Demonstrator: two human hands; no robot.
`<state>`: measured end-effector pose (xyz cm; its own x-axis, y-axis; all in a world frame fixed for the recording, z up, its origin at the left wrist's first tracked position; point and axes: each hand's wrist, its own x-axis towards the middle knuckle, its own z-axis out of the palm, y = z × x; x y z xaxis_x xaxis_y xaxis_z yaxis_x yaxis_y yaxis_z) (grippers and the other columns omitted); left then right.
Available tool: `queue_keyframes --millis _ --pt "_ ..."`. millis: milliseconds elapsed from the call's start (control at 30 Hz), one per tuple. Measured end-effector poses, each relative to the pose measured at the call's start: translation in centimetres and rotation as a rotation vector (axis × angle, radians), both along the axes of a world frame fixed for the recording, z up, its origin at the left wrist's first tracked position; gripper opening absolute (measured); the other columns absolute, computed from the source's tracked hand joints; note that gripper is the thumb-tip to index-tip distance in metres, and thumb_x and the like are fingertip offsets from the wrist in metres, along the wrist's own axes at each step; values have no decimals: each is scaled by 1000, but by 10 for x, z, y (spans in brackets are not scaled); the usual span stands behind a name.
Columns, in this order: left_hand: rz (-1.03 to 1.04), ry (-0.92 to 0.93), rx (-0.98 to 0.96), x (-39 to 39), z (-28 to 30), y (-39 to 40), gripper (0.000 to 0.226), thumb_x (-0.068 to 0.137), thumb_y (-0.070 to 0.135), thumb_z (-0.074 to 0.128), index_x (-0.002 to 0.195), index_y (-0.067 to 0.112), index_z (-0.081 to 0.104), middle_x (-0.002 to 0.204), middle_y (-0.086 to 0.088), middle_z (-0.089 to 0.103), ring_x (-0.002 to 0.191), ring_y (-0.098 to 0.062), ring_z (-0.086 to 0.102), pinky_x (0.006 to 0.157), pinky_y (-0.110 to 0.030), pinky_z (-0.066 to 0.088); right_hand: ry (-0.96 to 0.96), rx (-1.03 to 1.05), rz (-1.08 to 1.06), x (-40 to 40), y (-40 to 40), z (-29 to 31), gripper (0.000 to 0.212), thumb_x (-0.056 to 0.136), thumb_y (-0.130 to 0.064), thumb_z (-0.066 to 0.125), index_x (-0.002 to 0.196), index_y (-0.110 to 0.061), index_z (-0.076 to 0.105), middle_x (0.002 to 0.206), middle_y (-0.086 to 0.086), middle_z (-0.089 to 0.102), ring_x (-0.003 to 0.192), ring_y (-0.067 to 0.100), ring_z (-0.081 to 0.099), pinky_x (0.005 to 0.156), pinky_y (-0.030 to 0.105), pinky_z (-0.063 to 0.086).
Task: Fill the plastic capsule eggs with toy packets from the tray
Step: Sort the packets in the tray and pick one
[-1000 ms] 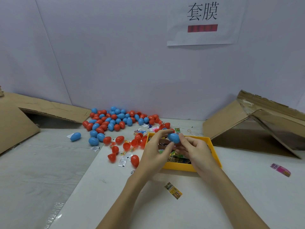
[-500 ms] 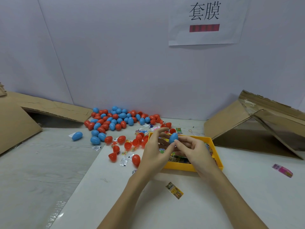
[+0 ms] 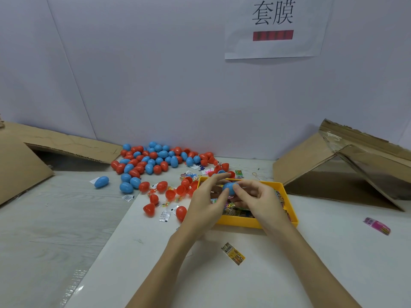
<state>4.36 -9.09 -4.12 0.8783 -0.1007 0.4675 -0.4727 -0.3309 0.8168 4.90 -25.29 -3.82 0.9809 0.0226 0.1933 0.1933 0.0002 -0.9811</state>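
Blue capsule egg is pinched betw. both hands' fingertips, left hand & right hand, over yellow tray of toy packets. Prob. light, hard, smooth plastic, likely slippery; best held on opp. ends, grip around the seam.

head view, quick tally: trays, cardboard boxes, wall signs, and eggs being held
yellow tray: 1
cardboard boxes: 2
wall sign: 1
blue egg, held: 1
total: 5
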Motion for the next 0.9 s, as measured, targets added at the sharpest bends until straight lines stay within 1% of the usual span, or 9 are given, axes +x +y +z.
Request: queue_keyframes --millis 167,233,333,400,500,633,733,800,900 --pt "86 -49 8 2 -2 0 30 98 12 67 126 21 64 118 6 66 102 -8 65 87 -22 56 18 -51 -41 1 5 1 18 104 -26 58 117 -17 67 96 5 77 87 18 76 71 24 62" --pt "184 -62 -22 5 -3 3 27 100 12 63 126 20 64 117 5 66 102 -7 64 85 -18 53 -53 -212 -87 2 4 -1 16 105 -20 57 116 -18 68 100 0 75 91 11 74 72 20 59" --pt "286 -56 -27 9 -3 10 29 102 12 59 131 15 62 121 2 64 108 -14 64 92 -29 55 -247 -550 -58 -4 6 -6 16 103 -25 61 101 -24 77 103 -14 71 98 -3 63 76 10 51" --pt "343 -46 -26 11 -3 12 29 102 12 59 131 16 62 123 2 64 110 -12 62 95 -32 56 -323 -696 45 -8 12 -10 25 103 -35 59 96 -24 80 103 -15 71 100 -1 60 81 15 48" --pt "385 -22 -17 12 -4 11 29 101 13 61 130 17 61 124 2 63 112 -10 60 94 -26 55 -386 -942 92 -10 21 -15 38 106 -45 50 105 -23 81 110 -12 71 105 3 54 93 31 45" --pt "385 -22 -5 12 -4 11 28 100 13 62 127 20 62 120 5 62 105 -5 59 82 -10 49 -356 -968 56 -8 21 -16 41 108 -42 46 106 -20 81 107 -8 68 105 9 49 100 35 43" --pt "389 -27 -5 11 -3 11 28 100 12 63 126 22 62 119 7 61 102 4 56 78 -3 46 -322 -939 35 -9 20 -15 41 108 -43 45 102 -21 80 103 -8 63 101 8 47 96 32 41" --pt "392 -22 -6 11 -2 11 28 100 12 63 126 21 62 120 7 62 102 2 57 78 -1 45 -314 -924 58 -10 19 -14 41 106 -48 45 102 -27 80 106 -11 63 104 7 48 92 32 41" --pt "402 -14 -1 11 -1 11 30 99 13 64 128 19 62 123 5 63 108 -3 56 80 -3 45 -320 -1007 97 -12 22 -13 52 107 -53 38 100 -25 81 111 -13 65 106 6 49 98 37 39"
